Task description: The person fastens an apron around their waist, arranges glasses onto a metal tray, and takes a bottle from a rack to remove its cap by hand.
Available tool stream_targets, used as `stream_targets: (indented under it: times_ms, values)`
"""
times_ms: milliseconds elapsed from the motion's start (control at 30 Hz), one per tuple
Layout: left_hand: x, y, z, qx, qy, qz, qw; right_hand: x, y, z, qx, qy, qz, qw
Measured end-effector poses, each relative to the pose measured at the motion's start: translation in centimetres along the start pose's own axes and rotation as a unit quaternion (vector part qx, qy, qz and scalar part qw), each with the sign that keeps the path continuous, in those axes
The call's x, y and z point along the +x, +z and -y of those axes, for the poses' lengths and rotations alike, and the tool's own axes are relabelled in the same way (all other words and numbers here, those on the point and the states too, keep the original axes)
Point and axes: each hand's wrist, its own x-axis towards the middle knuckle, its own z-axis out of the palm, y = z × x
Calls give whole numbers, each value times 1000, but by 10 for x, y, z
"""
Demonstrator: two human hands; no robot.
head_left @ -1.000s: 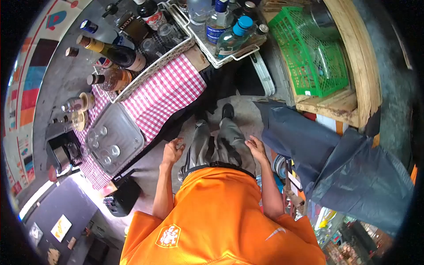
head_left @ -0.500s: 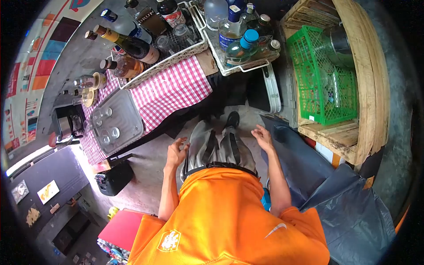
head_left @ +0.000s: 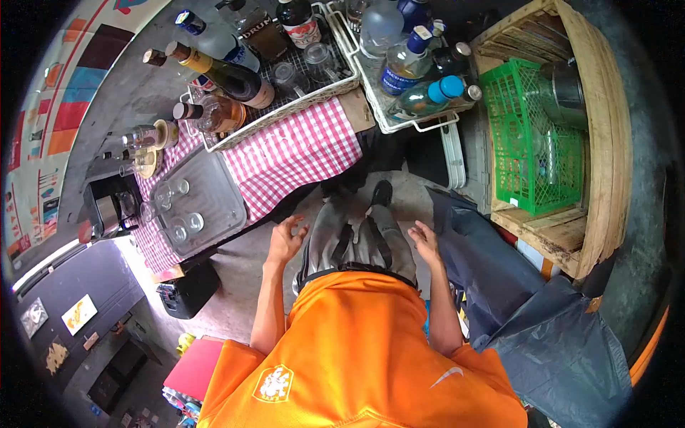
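"What is the left hand (head_left: 287, 240) doing?"

"It's hanging empty, fingers loosely curled, near a grey tray (head_left: 217, 185); the right hand (head_left: 425, 242) is hanging likewise, near dark sheeting (head_left: 467, 267)."

"And the glasses (head_left: 193, 222)?"

"They're sitting in that tray, leftward of the left hand, untouched; nothing is being gripped or lifted yet."

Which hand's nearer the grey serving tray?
Left. The left hand is apart from the grey serving tray, to its right; the right hand is farther right, past the grey trousers.
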Motion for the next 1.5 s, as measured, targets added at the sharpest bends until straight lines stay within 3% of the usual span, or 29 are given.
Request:
stream_targets:
  times_ms: [400,933,1033,1267,1500]
  values:
    - [6,-4,0,-7,-27,24,999,-5,-8,29,-14,-2,-31,999]
    - [26,22,-28,1,25,51,998,-16,-44,-30,-12,1,-45,999]
    - [31,22,-32,5,44,46,998,-17,-35,-8,1,11,-48,999]
    - [39,7,-56,-3,48,30,998,-7,-3,77,-21,-86,1,996]
    - [50,-3,-57,-38,32,33,998,-3,22,113,-27,-157,32,987]
